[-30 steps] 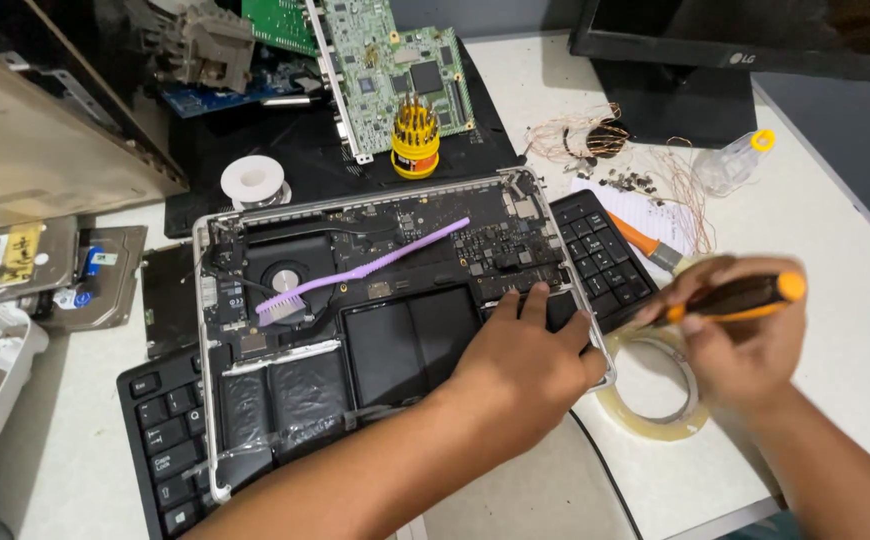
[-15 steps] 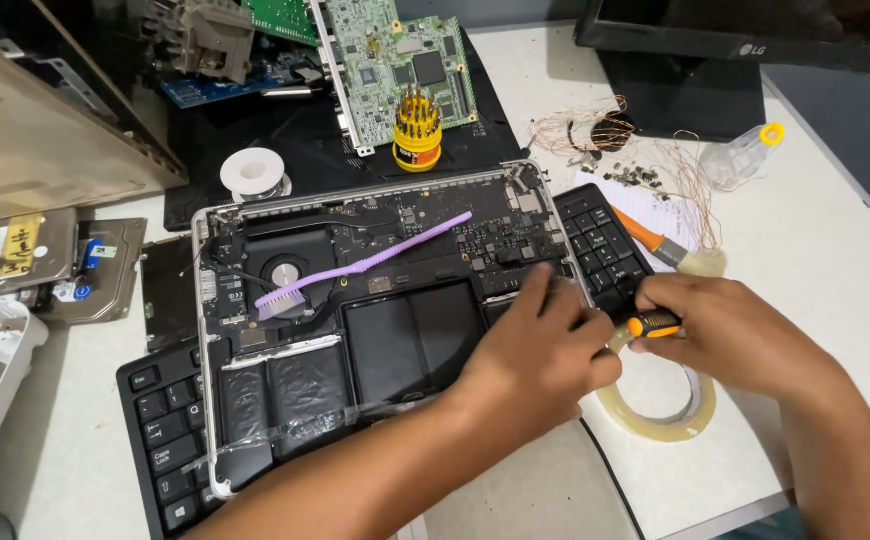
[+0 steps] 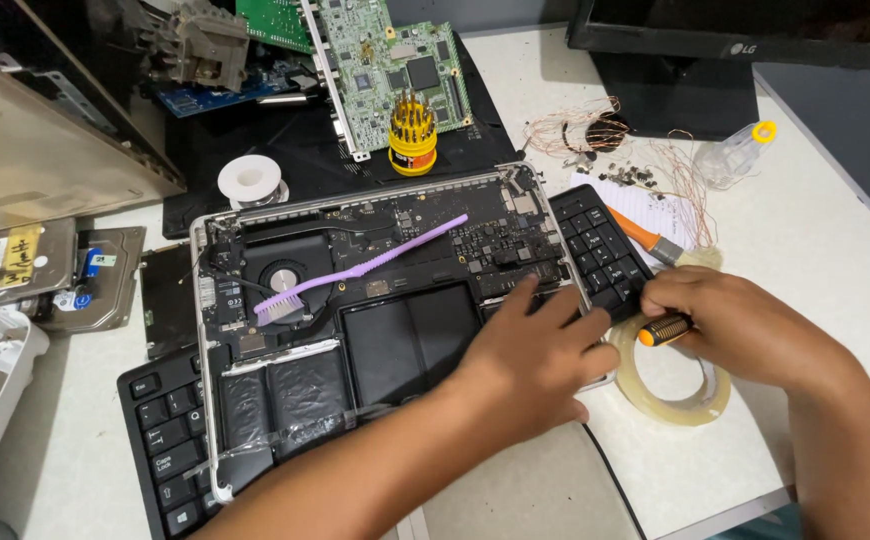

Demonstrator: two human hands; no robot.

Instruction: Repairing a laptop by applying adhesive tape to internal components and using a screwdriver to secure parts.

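The white surface (image 3: 815,250) carries a black mat (image 3: 255,140), keyboard (image 3: 170,450), tape roll (image 3: 670,385), monitor stand (image 3: 675,95) and hard drives (image 3: 15,265).

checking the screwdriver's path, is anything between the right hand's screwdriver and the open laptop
Yes. The left hand lies flat on the open laptop at its right edge, right beside the screwdriver held in the right hand. The screwdriver's tip is hidden behind the left hand's fingers.

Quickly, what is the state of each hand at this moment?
Left hand: open, resting flat on the opened laptop, holding nothing.
Right hand: closed around an orange and black screwdriver, above the tape roll.
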